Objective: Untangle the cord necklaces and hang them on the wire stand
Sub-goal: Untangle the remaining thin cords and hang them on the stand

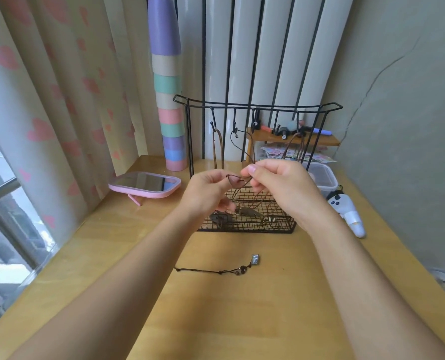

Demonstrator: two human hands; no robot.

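Currently both hands pinch 1 brown cord loop. The left hand has thumb and forefinger clamped on its left end, the right hand likewise on its right end. The loop is held just in front of the wire stand. Cord trails from the grip down into the stand's mesh base, where pendants lie bunched. Hung cords drop from the stand's hooks. 1 dark necklace lies on the table, well in front of the stand, untouched.

Risks: pulling the ends apart may cinch a knot tighter. Lifting may snag trailing cord on the mesh or drag hung cords off their hooks.
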